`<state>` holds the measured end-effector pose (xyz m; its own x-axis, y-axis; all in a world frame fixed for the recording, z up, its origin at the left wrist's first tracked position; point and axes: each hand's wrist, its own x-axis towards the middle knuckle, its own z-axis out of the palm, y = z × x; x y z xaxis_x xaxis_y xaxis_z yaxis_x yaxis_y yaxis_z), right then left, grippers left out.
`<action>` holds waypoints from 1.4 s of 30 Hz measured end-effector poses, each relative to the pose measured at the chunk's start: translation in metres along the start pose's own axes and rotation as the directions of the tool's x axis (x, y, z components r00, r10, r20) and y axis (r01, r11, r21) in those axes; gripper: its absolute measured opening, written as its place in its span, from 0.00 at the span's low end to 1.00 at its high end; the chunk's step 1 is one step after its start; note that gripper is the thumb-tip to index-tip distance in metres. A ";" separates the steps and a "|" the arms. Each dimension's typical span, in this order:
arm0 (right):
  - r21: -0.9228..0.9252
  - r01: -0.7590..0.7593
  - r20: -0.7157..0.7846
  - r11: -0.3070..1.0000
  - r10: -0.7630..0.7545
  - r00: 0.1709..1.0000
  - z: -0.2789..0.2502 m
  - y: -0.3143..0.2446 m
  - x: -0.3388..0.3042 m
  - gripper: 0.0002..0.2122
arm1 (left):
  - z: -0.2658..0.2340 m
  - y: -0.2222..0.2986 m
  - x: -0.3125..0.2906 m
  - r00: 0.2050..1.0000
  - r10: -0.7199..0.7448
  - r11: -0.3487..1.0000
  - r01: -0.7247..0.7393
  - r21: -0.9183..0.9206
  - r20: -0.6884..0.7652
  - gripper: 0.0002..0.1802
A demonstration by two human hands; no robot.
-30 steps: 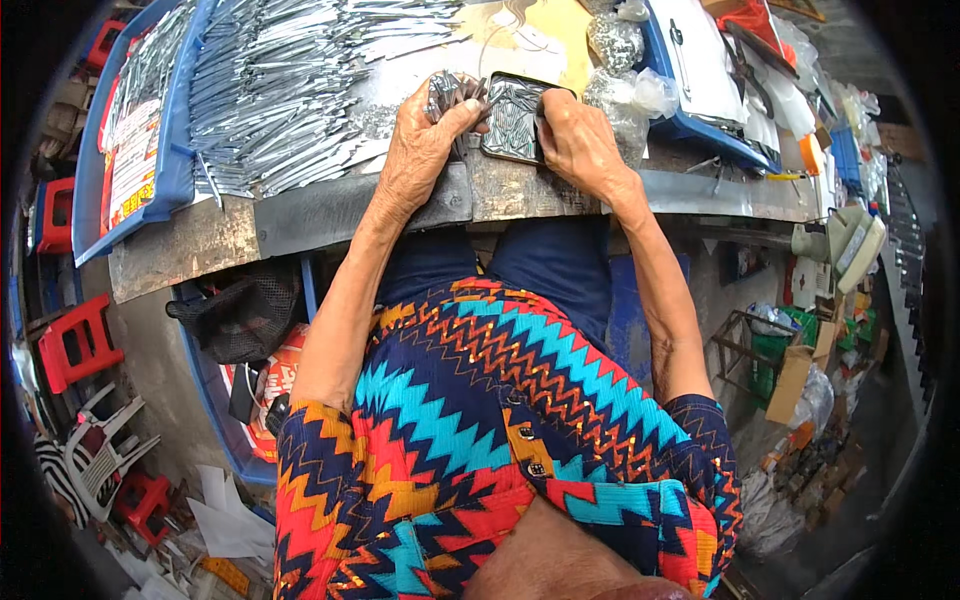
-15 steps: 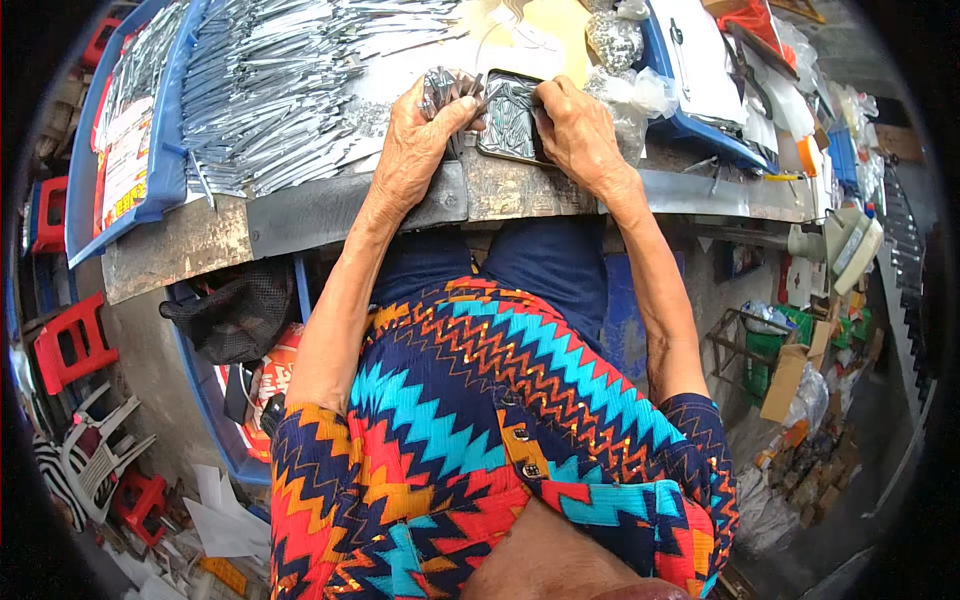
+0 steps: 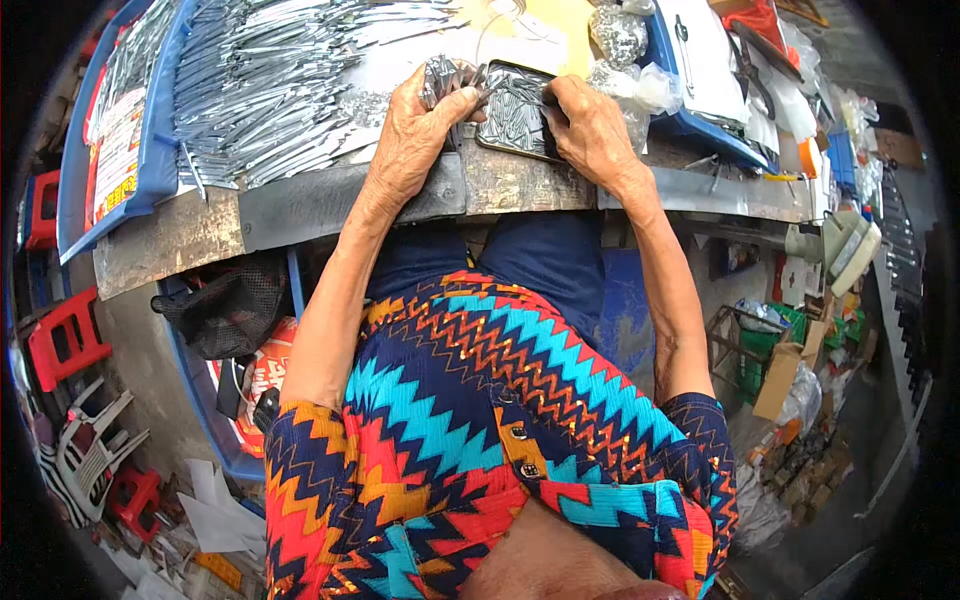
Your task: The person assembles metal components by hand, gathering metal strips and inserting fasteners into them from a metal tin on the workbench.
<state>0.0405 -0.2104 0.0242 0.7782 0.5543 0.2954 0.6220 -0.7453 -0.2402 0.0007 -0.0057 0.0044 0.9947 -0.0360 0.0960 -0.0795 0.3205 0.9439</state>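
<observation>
My left hand is closed round a bunch of thin dark and silvery metal pieces that poke out above the fingers. Just right of it lies a shallow dark tray, full of small slender grey metal parts. My right hand is at the tray's right edge, with its fingers curled and thumb drawn in. Whatever its fingertips hold, if anything, is hidden. Left of both hands, a wide heap of long thin metal strips covers the bench.
A blue bin with more strips stands at the left. At the right is another blue tray, beside clear plastic bags of small parts. The worn bench edge runs before me. Below hangs a black mesh bag.
My right hand has shifted slightly right, from over the tray's right edge to just beside it. The left hand keeps its bunch of metal pieces next to the tray.
</observation>
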 end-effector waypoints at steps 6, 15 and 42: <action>0.032 0.030 0.059 0.999 -0.032 0.998 -0.003 -0.008 0.003 0.09 | 0.000 0.000 0.000 1.000 -0.003 1.000 0.003 0.016 0.001 0.11; 0.058 0.115 0.075 0.992 -0.119 0.990 -0.010 0.000 0.007 0.10 | 0.000 0.002 -0.001 1.000 -0.006 0.999 0.007 0.031 -0.004 0.11; 0.011 0.406 0.163 0.914 -0.402 0.901 -0.005 0.014 0.013 0.09 | -0.002 0.003 0.000 1.000 -0.011 0.995 0.010 0.095 0.019 0.11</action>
<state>0.0591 -0.2155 0.0296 0.4649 0.8596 0.2122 0.8854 -0.4517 -0.1099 0.0007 -0.0029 0.0065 0.9942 -0.0572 0.0910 -0.0757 0.2290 0.9705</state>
